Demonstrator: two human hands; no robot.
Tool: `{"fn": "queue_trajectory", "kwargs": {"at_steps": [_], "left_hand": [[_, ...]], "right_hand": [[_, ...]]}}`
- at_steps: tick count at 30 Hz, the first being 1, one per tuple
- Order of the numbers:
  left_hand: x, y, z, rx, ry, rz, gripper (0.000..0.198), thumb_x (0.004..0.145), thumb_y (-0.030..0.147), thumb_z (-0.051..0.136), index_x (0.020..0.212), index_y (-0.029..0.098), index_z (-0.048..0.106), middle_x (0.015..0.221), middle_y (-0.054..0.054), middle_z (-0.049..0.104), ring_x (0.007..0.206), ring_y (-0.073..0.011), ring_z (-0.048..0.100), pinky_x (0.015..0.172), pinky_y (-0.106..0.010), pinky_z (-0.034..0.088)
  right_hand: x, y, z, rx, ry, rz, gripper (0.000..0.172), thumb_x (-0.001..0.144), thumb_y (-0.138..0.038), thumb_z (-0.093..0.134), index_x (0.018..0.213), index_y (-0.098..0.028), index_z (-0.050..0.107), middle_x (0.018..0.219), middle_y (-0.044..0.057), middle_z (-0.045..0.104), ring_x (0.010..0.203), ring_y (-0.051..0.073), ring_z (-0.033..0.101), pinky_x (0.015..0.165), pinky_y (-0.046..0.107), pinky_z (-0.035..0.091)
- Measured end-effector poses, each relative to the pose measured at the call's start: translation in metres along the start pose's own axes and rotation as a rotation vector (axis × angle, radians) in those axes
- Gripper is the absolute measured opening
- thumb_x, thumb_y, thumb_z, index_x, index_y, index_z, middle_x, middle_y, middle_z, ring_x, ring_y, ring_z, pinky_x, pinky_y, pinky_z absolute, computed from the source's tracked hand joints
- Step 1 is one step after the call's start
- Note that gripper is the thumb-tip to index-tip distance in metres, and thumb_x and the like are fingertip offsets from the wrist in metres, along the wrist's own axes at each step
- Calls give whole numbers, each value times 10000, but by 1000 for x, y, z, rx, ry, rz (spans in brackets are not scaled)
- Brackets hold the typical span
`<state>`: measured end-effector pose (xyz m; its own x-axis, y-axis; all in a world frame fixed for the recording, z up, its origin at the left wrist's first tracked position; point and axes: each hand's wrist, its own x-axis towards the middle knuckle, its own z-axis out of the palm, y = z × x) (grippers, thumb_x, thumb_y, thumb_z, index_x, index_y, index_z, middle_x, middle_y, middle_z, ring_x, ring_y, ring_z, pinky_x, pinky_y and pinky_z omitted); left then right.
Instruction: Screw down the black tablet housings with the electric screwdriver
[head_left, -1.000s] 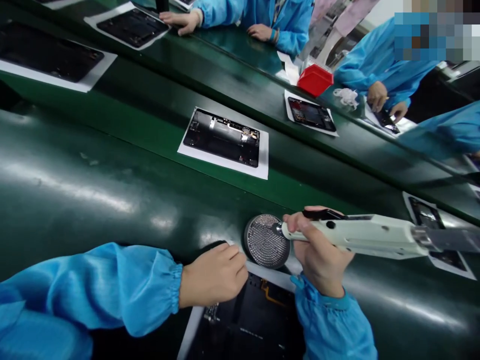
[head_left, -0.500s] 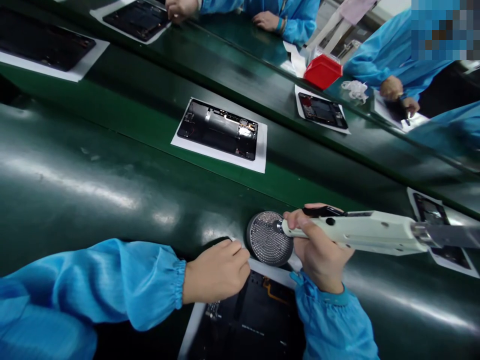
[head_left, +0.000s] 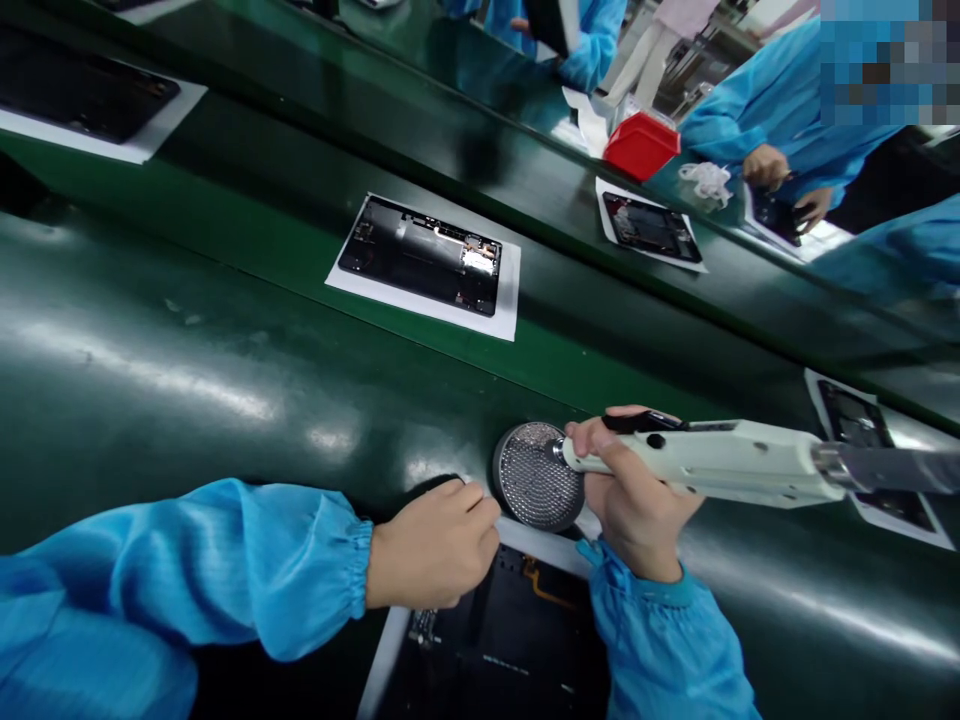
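My right hand [head_left: 636, 500] is wrapped round a white electric screwdriver [head_left: 720, 462] that lies almost level, its tip down in a round metal screw dish [head_left: 534, 478]. My left hand [head_left: 433, 545] is curled, fingers pressed on the upper left corner of a black opened device [head_left: 502, 640] resting on a white sheet [head_left: 384, 660] at the bottom of the view. Whether the left fingers pinch anything is hidden. Both my sleeves are blue.
A green conveyor belt [head_left: 187, 330] carries another opened device on a white sheet [head_left: 422, 265], plus more at the left [head_left: 75, 95] and right [head_left: 862, 440]. Across the line sit a red bin [head_left: 641, 145], another device [head_left: 651, 228], and co-workers' hands [head_left: 765, 165] in blue sleeves.
The devices on the belt have drifted left. The far co-worker's hands at the top have left the view. My own hands and the screwdriver have barely moved.
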<state>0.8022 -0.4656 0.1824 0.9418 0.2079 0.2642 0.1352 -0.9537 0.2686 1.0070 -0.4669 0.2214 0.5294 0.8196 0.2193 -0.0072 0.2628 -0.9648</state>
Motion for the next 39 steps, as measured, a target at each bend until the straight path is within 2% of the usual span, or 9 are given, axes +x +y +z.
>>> {"fn": "queue_trajectory", "kwargs": {"at_steps": [9,15,22,26,32,36,39], "left_hand": [[0,0,0,-9,3,8,143,744,215,684,791,109,601,810,-78,501,752,-226,475,598,-349,389],[0,0,-1,-18,-41,7,129,783,217,671,806,112,600,812,-83,506,765,-229,477,608,-350,387],[0,0,0,-18,-15,0,144,763,224,689,796,115,601,815,-77,504,762,-223,480,608,-350,397],[0,1,2,-13,-9,-1,170,743,240,705,796,113,606,819,-76,507,768,-224,484,611,-349,408],[1,0,-2,-1,-48,7,117,763,199,675,781,120,590,805,-80,512,758,-228,496,603,-349,407],[15,1,-1,-23,-42,26,37,844,125,610,814,122,588,822,-92,552,789,-241,532,630,-357,427],[28,6,6,-53,-2,93,78,920,97,557,864,113,608,839,-95,593,794,-237,555,646,-358,438]], "right_hand": [[0,0,-2,30,-23,14,188,740,-128,759,895,-173,663,594,-20,584,560,131,576,661,345,511],[0,-2,-2,23,-24,27,173,742,-136,748,883,-171,655,585,-19,572,558,137,565,649,340,498],[-2,-2,-1,2,10,49,199,721,-156,770,874,-170,644,618,-23,578,563,138,566,683,367,504],[-1,-1,0,8,6,49,202,709,-164,767,870,-174,645,605,-22,580,553,138,561,650,345,495],[-8,-31,-5,-34,-2,-35,242,755,-160,715,990,-194,666,616,-20,593,605,150,576,732,391,537],[-32,-54,-17,-96,-20,-72,255,735,-109,707,976,-192,706,739,23,636,729,192,628,748,421,564],[-56,-61,-26,-137,-47,-88,287,750,-68,687,1000,-203,721,818,36,642,766,196,631,747,428,574]]}}
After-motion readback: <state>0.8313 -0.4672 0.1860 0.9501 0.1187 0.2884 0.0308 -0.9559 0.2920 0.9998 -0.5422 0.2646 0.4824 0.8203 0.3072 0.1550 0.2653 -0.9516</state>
